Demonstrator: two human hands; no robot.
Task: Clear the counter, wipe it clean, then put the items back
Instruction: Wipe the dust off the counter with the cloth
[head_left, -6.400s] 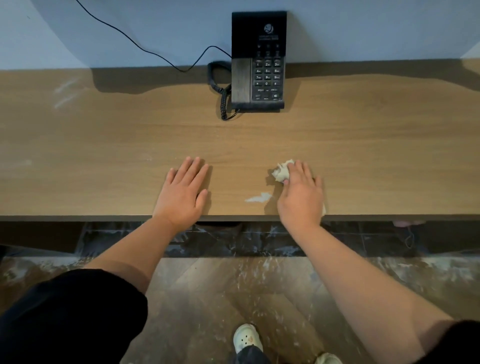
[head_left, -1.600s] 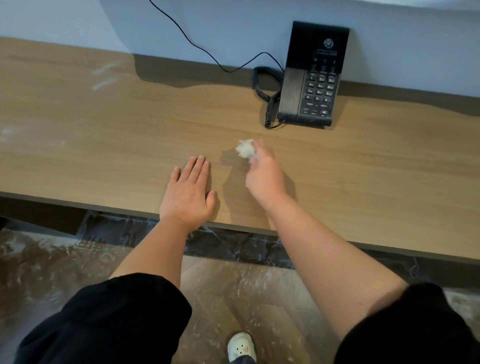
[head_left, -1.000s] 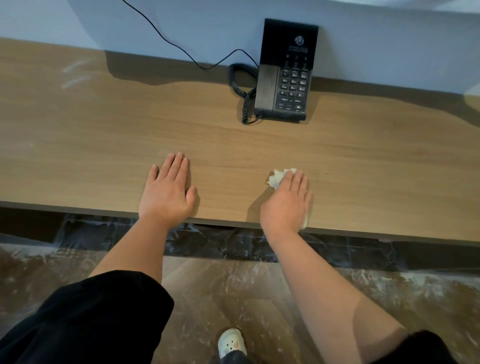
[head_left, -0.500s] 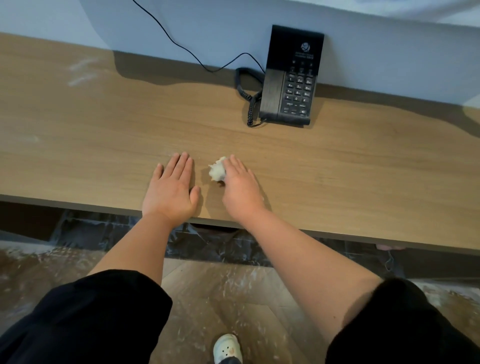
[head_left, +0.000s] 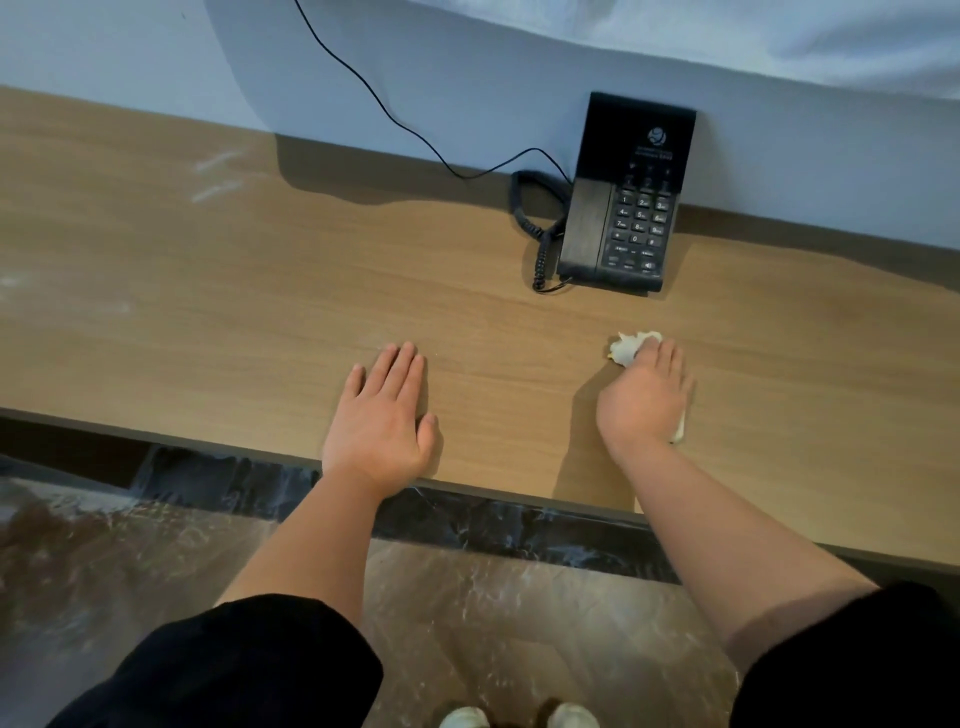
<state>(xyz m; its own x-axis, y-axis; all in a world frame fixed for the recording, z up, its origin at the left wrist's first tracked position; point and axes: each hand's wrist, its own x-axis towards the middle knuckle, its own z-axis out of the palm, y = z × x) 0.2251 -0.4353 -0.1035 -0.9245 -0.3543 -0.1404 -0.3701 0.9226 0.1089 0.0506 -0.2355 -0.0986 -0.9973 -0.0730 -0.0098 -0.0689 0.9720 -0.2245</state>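
Two hands are on the wooden surface (head_left: 208, 291), and the change is all in the right hand (head_left: 644, 400). Half a second ago it was just beside the left fingertips with the crumpled white wad of tissue (head_left: 631, 347). Now it has swept toward the right of the frame, well apart from the left hand (head_left: 382, 415), and sits below the black telephone (head_left: 623, 208). This side-to-side travel suggests the wiping step is under way along the front strip of the surface. The telephone is against the wall with its coiled cord (head_left: 540, 239) beside it, so the strip near it looks unwiped. The pale smears (head_left: 215, 174) at the upper left of the frame also look untouched, so much of the wiping seems left to do. The left hand has stayed where it was. It lies flat, palm down, with straight fingers close together, holds nothing, and appears to brace near the front edge. The right hand is also palm down, its fingers nearly straight over the wad, pressing it to the wood rather than gripping it. A tuft of tissue shows past the fingertips, and a sliver shows at the outer edge of the palm. Both forearms reach forward from black sleeves.
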